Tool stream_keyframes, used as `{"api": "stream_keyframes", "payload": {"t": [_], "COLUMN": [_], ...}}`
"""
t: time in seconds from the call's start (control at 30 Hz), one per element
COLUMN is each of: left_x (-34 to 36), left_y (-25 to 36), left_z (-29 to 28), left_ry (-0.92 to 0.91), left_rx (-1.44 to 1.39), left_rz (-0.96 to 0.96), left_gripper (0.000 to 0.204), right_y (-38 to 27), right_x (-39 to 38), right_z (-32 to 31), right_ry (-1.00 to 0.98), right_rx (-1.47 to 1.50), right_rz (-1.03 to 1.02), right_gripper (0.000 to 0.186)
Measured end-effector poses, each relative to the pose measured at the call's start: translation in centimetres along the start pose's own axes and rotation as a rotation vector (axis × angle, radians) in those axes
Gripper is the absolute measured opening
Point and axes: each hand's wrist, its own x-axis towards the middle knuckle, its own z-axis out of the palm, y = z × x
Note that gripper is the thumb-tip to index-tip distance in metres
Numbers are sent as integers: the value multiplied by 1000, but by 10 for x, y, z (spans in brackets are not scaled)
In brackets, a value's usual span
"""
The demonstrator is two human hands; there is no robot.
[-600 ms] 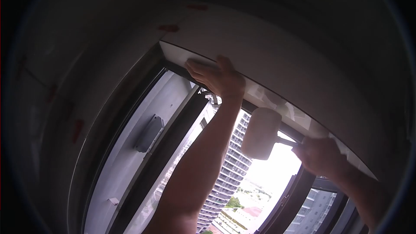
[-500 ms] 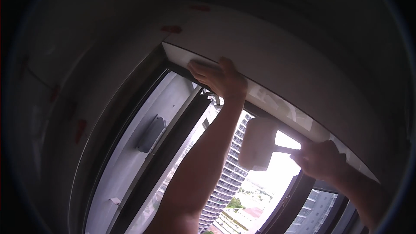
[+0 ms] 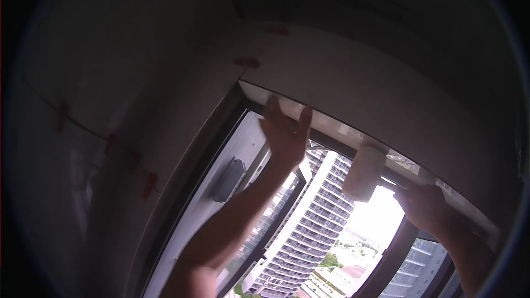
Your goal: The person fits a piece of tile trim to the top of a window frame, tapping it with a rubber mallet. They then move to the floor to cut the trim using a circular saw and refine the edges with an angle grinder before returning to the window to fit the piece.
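A glossy pale strip (image 3: 337, 126) runs along the top of the window opening, its edge meeting the large pale wall panel (image 3: 353, 85). My left hand (image 3: 284, 135) is raised to the strip's left part, fingers spread, fingertips at its underside; whether they press on it I cannot tell. In my right hand (image 3: 425, 207) is the handle of a mallet with a thick, whitish, cylindrical head (image 3: 365, 174). The head is up close under the strip, right of my left hand; contact is not clear. My right fingers are wrapped round the handle, which is mostly hidden.
Red clips (image 3: 247, 63) sit along the panel joints, with more red clips (image 3: 149, 185) on the dark left wall. Below the strip is a dark window frame (image 3: 201, 168). Outside are a grey box (image 3: 230, 179) and a high-rise building (image 3: 309, 226).
The mallet head has risen towards the strip and turned. My left hand's fingers have spread and shifted on the strip. The whole view has tilted, so the window sits lower and further right.
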Motion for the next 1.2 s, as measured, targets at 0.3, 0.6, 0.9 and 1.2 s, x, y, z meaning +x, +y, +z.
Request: {"api": "stream_keyframes", "payload": {"t": [0.3, 0.6, 0.9, 1.2], "left_x": [106, 99, 97, 100], "left_y": [-65, -66, -67, -74], "left_z": [-81, -69, -69, -66], "left_ry": [-166, 30, 82, 153], "left_rx": [638, 742, 837, 841], "left_rz": [688, 784, 832, 864], "left_gripper": [103, 96, 89, 85], "right_y": [-30, -80, -95, -130], "right_x": [14, 44, 100, 107], "right_z": [4, 29, 52, -6], "right_ry": [-11, 53, 515, 168], "right_rx": [-13, -57, -349, 14], "right_rz": [62, -150, -560, -187], "right_gripper": [40, 31, 28, 39]}}
